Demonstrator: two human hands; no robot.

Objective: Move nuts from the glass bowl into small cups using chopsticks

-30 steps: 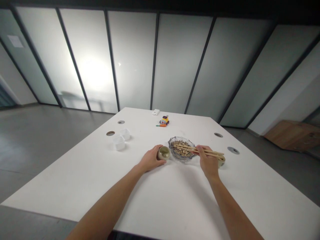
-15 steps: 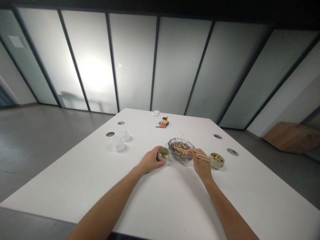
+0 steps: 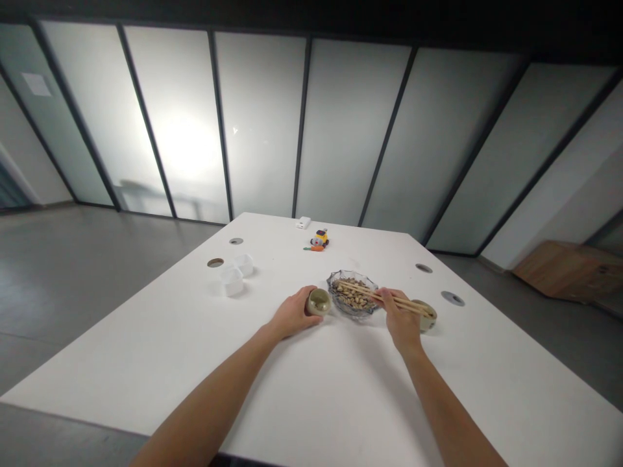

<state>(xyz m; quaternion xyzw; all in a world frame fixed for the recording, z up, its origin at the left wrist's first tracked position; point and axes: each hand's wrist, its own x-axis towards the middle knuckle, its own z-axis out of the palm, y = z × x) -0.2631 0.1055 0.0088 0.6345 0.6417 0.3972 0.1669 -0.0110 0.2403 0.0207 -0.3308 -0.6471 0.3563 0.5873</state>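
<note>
My left hand [image 3: 296, 312] is wrapped round a small green cup [image 3: 319, 303] on the white table. To its right stands a clear glass bowl [image 3: 357, 314] with a scalloped rim, filled with small brown pieces [image 3: 354, 295] that look like nuts or seeds. My right hand [image 3: 402, 318] grips a pair of wooden chopsticks [image 3: 400, 303], their tips over the pieces in the bowl. Whether the tips pinch a piece is too small to tell. Just beyond the right hand sits a second green cup [image 3: 428, 322], partly hidden by the hand and the chopsticks' back ends.
Two clear plastic containers [image 3: 231, 283] stand at the left. Farther back are a toy car [image 3: 320, 238], a small carrot [image 3: 317, 248] and a white box [image 3: 304, 222]. Round holes, such as one at the right [image 3: 453, 298], pierce the tabletop [image 3: 311, 383].
My right hand has shifted slightly right with the chopsticks, now covering more of the right cup. The left cup's opening now shows a bare green inside where small bits showed before.
</note>
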